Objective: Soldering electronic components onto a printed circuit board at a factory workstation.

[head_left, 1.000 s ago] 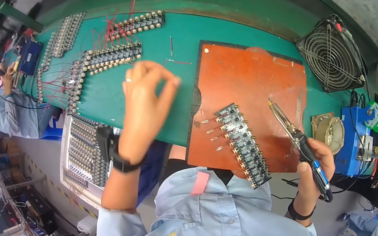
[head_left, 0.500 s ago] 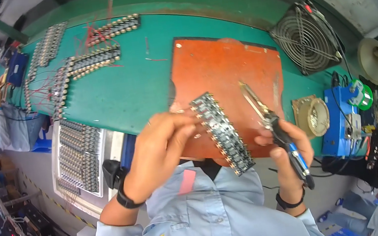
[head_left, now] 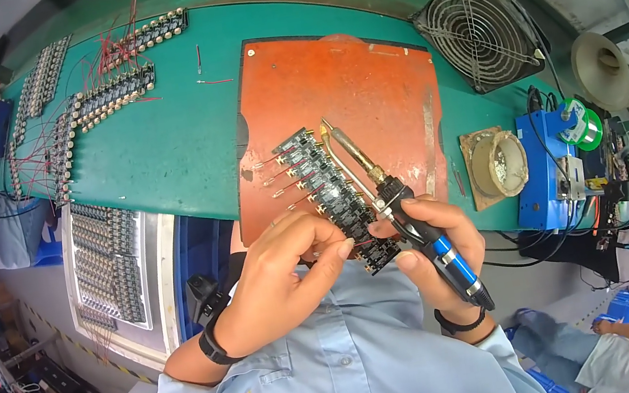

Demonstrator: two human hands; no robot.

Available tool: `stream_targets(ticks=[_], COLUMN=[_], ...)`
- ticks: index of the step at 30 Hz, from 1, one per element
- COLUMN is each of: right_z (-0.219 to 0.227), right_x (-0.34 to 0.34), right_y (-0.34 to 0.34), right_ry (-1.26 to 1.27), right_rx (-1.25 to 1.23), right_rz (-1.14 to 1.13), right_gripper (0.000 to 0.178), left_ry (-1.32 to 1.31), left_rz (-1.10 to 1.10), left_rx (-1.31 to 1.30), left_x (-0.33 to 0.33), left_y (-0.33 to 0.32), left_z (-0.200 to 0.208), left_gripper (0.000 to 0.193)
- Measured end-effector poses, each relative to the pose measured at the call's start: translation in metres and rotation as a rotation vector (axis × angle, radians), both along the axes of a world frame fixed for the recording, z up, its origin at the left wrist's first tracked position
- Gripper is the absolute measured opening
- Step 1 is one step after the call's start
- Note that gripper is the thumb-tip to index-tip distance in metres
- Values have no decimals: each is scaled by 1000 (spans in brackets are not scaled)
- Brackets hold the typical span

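Note:
A long black circuit board point(head_left: 326, 182) with gold terminals along its edges lies tilted in front of me, with several short red wires point(head_left: 284, 173) sticking out from its left side. My left hand point(head_left: 292, 262) is closed in a pinch at the board's lower left edge. A thin red wire point(head_left: 363, 244) shows at its fingertips, partly hidden by them. In my right hand point(head_left: 442, 246) is a soldering iron point(head_left: 432, 239) with a blue and black handle and a thin side tube. Its metal tip points up and away, beside the board's top end. Fingers of my right hand are close to the board's right edge.
An orange mat point(head_left: 346, 84) lies on the green table point(head_left: 151, 152). Wired boards point(head_left: 114, 96) stand at the far left, above a white tray point(head_left: 145, 260) of boards. At right are a fan point(head_left: 479, 30), a round pot point(head_left: 503, 164), a blue unit point(head_left: 537, 161) and a green solder spool point(head_left: 581, 125).
The board now shows red wires along its left side. My left hand has moved down along its edge, and the soldering iron has come left, closer to the board. The view has shifted.

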State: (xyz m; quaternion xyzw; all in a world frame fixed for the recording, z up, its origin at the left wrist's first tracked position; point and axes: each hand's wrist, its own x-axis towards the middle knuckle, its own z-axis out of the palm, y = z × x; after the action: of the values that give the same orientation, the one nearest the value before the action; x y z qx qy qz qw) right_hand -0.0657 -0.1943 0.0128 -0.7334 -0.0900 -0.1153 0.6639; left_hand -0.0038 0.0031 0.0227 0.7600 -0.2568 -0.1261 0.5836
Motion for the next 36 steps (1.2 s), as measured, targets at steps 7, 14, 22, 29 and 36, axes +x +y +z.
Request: stream_targets(ticks=[7, 14, 22, 29, 36], right_z=[-4, -3, 6, 17, 15], right_x=[3, 1, -23, -14, -9], right_y=[-2, 3, -35, -48, -45], right_ry=[-23, 89, 44, -93, -51], right_rx=[-143, 112, 51, -342, -451], right_rz=[38, -44, -225, -103, -18], right_gripper=[46, 43, 44, 45, 44], left_ry=[94, 31, -352, -340, -332], left_rz=[-3, 36, 224, 233, 245], left_rx=[-18, 96, 350, 378, 375], left_x=[0, 5, 25, 27, 27], left_y=[1, 5, 1, -2, -3], left_z=[-2, 0, -23, -23, -22], left_gripper=[9, 9, 11, 12, 13])
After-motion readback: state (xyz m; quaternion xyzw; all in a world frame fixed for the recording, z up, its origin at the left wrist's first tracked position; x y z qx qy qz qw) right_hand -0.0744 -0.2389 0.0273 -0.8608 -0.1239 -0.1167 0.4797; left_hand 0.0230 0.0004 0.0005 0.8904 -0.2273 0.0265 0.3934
